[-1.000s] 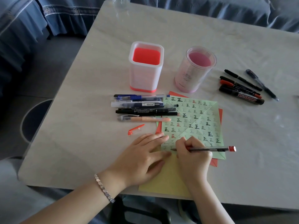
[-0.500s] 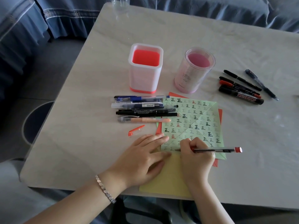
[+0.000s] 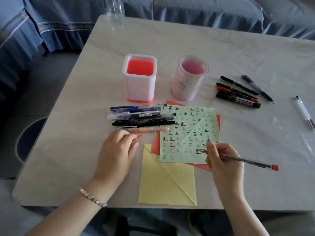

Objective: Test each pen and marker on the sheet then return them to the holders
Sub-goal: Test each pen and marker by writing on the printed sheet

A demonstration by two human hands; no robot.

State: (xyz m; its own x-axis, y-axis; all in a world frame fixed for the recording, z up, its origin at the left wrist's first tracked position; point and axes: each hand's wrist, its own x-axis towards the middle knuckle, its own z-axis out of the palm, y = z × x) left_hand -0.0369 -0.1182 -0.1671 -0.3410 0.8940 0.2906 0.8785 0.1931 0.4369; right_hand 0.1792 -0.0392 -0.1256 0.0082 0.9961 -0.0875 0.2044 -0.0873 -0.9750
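Observation:
A green sheet point(image 3: 187, 133) covered in written characters lies in the table's middle. My right hand point(image 3: 223, 160) grips a clear red-ended pen point(image 3: 247, 161), uncapped, its tip just above the sheet's lower right part. My left hand point(image 3: 117, 150) rests left of the sheet with its fingers closed on the small red pen cap point(image 3: 138, 137). Several pens point(image 3: 141, 118) lie in a row left of the sheet. Several markers point(image 3: 238, 95) lie at the right. Behind the sheet stand a square white-and-red holder point(image 3: 139, 92) and a round pink holder point(image 3: 187, 89).
A yellow sheet point(image 3: 163, 184) lies at the near edge and a red one point(image 3: 156, 145) under the green. A clear pen point(image 3: 305, 113) lies at the far right. A clear bottle point(image 3: 115, 9) stands at the far edge. Blue fabric surrounds the table point(image 3: 238, 53).
My right hand has lifted the pen off the sheet and moved right. My left hand left the sheet, slid left and took hold of the red cap.

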